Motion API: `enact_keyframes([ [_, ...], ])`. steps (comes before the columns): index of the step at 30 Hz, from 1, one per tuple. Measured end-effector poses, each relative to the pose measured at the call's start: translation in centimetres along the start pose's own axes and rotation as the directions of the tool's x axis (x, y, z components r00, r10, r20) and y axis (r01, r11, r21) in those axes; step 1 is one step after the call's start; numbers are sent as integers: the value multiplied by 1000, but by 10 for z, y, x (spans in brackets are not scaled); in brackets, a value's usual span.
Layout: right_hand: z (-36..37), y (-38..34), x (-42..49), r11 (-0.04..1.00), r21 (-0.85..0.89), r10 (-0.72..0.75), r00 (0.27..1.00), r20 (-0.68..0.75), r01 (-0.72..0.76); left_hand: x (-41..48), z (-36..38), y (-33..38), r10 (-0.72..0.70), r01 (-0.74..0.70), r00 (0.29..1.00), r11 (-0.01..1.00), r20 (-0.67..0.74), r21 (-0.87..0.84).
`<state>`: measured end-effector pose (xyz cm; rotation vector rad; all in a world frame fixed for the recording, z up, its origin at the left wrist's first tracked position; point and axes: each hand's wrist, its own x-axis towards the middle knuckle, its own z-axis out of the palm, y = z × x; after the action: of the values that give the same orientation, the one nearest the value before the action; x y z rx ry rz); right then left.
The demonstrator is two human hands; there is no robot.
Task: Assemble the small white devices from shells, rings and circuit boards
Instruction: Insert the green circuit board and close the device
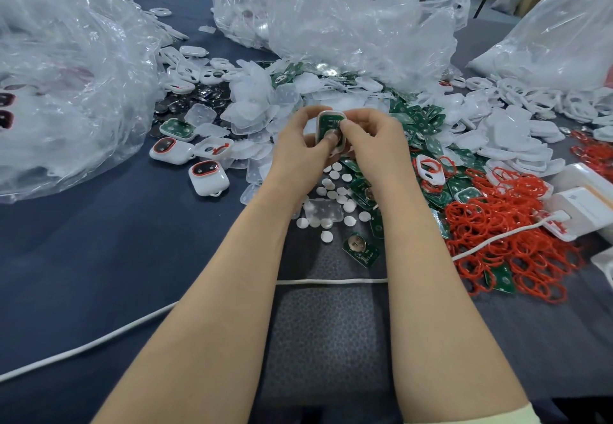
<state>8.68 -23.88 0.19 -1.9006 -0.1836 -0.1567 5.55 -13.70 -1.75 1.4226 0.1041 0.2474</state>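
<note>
We noted left hand (pixel 298 148) and right hand (pixel 374 144) gripping the shell (pixel 331 113); circuit board (pixel 326 123) likely wanted even, square pressure to seat.

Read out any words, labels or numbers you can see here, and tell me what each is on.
No text is legible.
Circuit board in the white shell held by the left hand and right hand: white print, too small to read.
Loose circuit board on the table: white marks, blurred.
White box at right: faint line of print, too small to read.
</note>
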Motion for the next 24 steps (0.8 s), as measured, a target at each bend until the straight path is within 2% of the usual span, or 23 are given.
enact_keyframes([
  [3, 0, 1, 1, 1000, 7, 10, 1000, -15, -10, 0, 0, 1, 6, -5, 1000, 1000, -16, 20],
  [5, -2, 2, 3, 1000, 1, 6, 998, -55, -6, 0, -1, 2, -3, 2, 999, 1000, -37, -25],
  [8, -9, 8, 7, 1000, 21, 8, 974, -228, -3, -1, -2, 5, -40, 34, 998, 990, -44, -137],
  [10, -19, 11, 10, 999, 26, 28, 925, -380, -19, -2, -2, 7, -73, 61, 996, 981, -59, -183],
  [12, -30, 15, 12, 998, -26, 40, 874, -485, -61, -1, -1, 8, -98, 80, 993, 971, -69, -224],
  [14, -41, 18, 13, 984, -123, 41, 846, -531, -125, -2, -1, 9, -99, 82, 993, 970, -67, -227],
  [16, -46, 21, 13, 955, -232, 41, 857, -514, -185, -3, 0, 8, -89, 74, 994, 976, -64, -203],
  [19, -41, 25, 12, 907, -366, 45, 913, -407, -207, -4, -1, 8, -87, 71, 993, 980, -81, -188],
  [24, -47, 26, 17, 810, -513, 82, 921, -380, -284, -1, 1, 11, -102, 69, 990, 950, -94, -306],
])
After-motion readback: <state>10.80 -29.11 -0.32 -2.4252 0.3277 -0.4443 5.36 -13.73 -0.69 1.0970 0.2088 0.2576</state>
